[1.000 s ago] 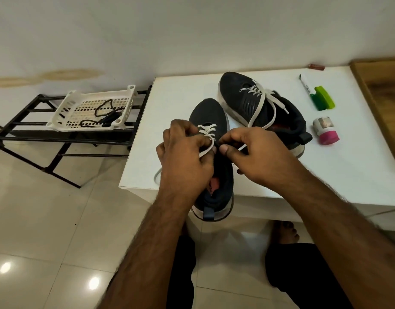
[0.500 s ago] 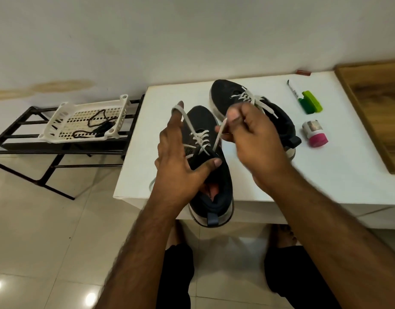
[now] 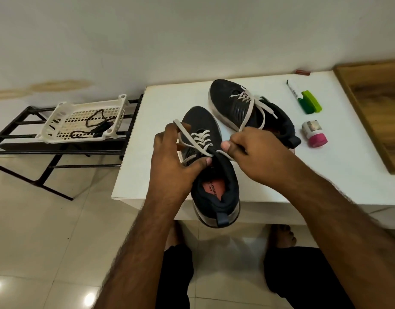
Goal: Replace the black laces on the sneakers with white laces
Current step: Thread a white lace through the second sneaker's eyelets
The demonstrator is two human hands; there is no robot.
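The left hand (image 3: 172, 157) was curled round a loop of white lace (image 3: 193, 143), the lace running over its raised forefinger while the thumb pressed down near the tongue of the near sneaker (image 3: 211, 175). The right hand (image 3: 254, 155) pinched the other end of the same lace between thumb and fingers, just beside the left thumb, at the top eyelets. The near sneaker, dark with white lace criss-crossed up its front, lay on the white table (image 3: 303, 175) with its heel hanging past the near edge and its orange insole showing. Behind it, toe toward the wall, sat the far sneaker (image 3: 241, 105), already threaded with its own white lace (image 3: 256, 108), whose loose ends trailed over the collar.

To the right on the table lay a marker (image 3: 293, 90) touching a green object (image 3: 311, 104), and nearer, a small bottle with a pink cap (image 3: 314, 133) on its side. A wooden board (image 3: 374, 103) lay along the table's right edge.

Left of the table, a white perforated basket (image 3: 65, 112) rested on a black metal rack (image 3: 25, 143); inside it lay the black laces (image 3: 96, 126), loosely tangled.
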